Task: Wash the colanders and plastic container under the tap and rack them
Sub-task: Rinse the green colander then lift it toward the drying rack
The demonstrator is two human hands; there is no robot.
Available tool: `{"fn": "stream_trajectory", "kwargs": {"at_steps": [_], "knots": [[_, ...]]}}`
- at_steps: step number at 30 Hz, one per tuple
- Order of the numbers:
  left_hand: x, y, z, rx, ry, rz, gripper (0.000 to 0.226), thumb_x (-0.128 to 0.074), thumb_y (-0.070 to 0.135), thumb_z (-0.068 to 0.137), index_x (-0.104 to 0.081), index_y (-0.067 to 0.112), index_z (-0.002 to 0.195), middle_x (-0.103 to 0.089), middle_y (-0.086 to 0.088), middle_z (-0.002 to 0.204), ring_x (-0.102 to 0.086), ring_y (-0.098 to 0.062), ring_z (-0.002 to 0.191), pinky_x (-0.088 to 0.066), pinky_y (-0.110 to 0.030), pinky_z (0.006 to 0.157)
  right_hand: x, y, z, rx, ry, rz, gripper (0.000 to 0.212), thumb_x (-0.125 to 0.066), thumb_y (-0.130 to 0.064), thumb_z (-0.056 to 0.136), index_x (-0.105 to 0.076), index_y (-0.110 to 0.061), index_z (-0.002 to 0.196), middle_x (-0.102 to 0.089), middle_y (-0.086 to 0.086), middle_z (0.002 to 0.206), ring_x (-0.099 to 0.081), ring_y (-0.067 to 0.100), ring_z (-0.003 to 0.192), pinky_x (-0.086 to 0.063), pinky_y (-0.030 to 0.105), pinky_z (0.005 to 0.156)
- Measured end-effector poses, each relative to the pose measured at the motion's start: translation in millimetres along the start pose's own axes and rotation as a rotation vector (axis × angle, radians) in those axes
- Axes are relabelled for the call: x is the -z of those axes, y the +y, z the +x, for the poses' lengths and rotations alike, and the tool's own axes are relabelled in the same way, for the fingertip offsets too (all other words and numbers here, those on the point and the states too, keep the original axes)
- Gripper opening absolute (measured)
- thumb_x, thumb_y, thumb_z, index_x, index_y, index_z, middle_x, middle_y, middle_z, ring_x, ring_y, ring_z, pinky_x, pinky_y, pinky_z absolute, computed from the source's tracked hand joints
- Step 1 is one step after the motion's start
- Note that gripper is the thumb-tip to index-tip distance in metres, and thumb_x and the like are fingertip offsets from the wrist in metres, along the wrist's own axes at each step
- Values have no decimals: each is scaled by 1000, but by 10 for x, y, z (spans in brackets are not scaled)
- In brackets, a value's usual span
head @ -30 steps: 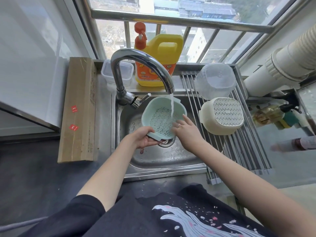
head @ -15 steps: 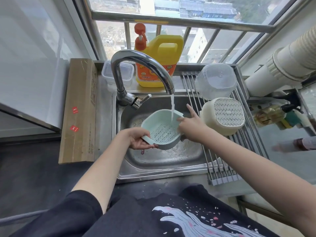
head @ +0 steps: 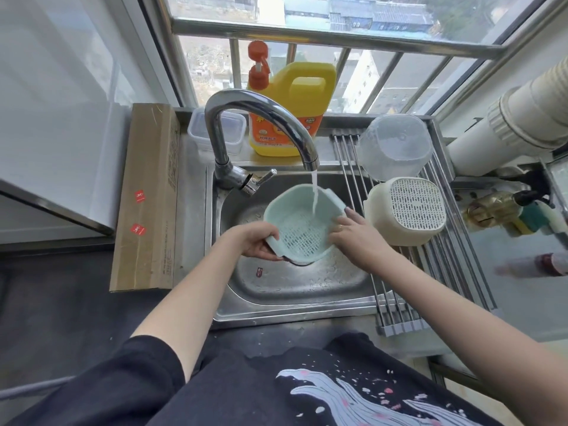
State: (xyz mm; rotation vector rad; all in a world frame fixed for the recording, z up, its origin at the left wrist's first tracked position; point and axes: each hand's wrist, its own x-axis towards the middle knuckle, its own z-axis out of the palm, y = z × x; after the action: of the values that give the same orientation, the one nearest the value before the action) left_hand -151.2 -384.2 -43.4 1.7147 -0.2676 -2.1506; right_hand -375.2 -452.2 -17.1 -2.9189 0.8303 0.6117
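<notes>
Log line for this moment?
rinse | green colander under running tap | left hand grips rim | right hand on side | two items racked

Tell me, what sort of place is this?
Probably a small home kitchen or balcony wash area, high in a building: a steel sink with running tap, a roll-up drying rack, and a yellow detergent jug.
</notes>
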Motion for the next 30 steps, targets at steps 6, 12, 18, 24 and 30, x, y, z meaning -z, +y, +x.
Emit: {"fn": "stream_trajectory", "kwargs": {"at_steps": [6, 12, 18, 24, 30], "knots": [[-185, 67, 93, -111, 7, -13, 27, -39, -2, 95, -39, 0, 122, -60, -21, 98, -68, -27, 68, -59, -37, 61, -117, 40, -218, -122, 236, -73, 48, -80, -6, 65, -69, -26, 107, -68, -2, 117, -52, 23, 126, 15, 56, 111], [-240, 62, 131, -143, -61, -162, 35, -46, 4, 97, -38, 0, 130, -62, -22, 101, -72, -27, 70, -61, -35, 60, -25, 103, -283, 19, 353, -15, 29, -84, -9, 60, -74, -21, 84, -72, -6, 93, -64, 22, 102, -16, 64, 109], [-121, 131, 24, -115, -46, -145, 86, -18, 77, 86, -61, 6, 112, -71, -12, 86, -65, -17, 59, -50, -22, 47, -10, 20, -358, -240, 577, 675, 13, -72, -4, 80, -74, -9, 92, -73, 3, 80, -67, 23, 70, -53, 32, 57], [115, -19, 196, -129, 361, -110, 71, -16, 61, 96, -55, 2, 102, -54, -7, 73, -41, -15, 51, -32, -22, 48, 158, -344, -258, -627, 629, 1490, 13, -54, -14, 96, -65, -11, 90, -65, -2, 79, -68, 17, 80, -60, 40, 64], [128, -35, 239, -148, 231, -258, 68, -27, 62, 94, -48, 8, 129, -56, -15, 122, -56, -28, 103, -46, -38, 85, 289, -498, -264, -633, 735, 1805, 17, -48, -17, 99, -62, -10, 93, -63, -2, 92, -67, 14, 77, -59, 26, 58]]}}
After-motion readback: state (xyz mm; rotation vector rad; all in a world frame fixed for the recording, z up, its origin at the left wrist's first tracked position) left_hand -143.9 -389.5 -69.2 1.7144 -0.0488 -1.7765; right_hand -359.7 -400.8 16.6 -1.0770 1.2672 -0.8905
